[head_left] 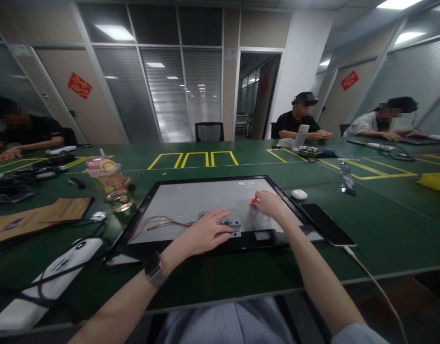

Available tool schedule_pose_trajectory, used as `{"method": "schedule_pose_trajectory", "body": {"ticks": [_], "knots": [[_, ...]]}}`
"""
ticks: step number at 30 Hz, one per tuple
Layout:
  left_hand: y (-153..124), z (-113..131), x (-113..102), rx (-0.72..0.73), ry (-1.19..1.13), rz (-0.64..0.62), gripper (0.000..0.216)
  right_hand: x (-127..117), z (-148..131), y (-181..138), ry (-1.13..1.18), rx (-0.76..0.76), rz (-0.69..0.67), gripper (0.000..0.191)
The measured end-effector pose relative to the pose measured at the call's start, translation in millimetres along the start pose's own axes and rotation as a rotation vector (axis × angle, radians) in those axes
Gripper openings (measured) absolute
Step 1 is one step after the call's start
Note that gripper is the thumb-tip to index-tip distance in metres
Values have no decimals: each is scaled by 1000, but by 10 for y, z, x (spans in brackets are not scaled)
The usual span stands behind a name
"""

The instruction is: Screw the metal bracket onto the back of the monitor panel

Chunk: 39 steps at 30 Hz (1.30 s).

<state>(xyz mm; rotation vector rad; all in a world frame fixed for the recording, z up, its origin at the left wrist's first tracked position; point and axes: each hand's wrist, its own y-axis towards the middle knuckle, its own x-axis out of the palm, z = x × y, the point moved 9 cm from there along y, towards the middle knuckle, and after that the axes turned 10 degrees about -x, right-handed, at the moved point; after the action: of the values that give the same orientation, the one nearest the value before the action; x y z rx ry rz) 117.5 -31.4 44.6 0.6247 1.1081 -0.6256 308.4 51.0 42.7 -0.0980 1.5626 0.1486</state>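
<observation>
A flat display-like panel (pixel 184 198) with a grey metal back and black frame lies on the green table before me. My left hand (pixel 208 231) rests near its front edge, fingers spread over a small metal plate (pixel 237 229), which it partly hides. Thin coloured wires (pixel 166 220) run leftward from under that hand across the panel. Over the panel's right half, my right hand (pixel 272 205) is closed on a small orange object (pixel 254 200); its kind is hidden by the fingers.
Right of the panel lie a phone (pixel 327 223) with a cable and a white earbud case (pixel 299 194). To the left stand a drink bottle (pixel 112 186), a paper bag (pixel 44 217) and a white power strip (pixel 58 274) with black cables. Several people sit around the table.
</observation>
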Motion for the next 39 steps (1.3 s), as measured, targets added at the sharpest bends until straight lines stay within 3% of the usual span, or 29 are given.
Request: {"method": "schedule_pose_trajectory", "body": {"ticks": [9,25,39], "knots": [[-3,75,-8,66,116,47,30,62,35,0,-35,25,-47,36],[37,-51,1,-5,-9,32,34,66,52,-45,-45,64,-81,49],[49,43,-1,40,87,93,30,74,64,-40,-50,75,-89,46]]}}
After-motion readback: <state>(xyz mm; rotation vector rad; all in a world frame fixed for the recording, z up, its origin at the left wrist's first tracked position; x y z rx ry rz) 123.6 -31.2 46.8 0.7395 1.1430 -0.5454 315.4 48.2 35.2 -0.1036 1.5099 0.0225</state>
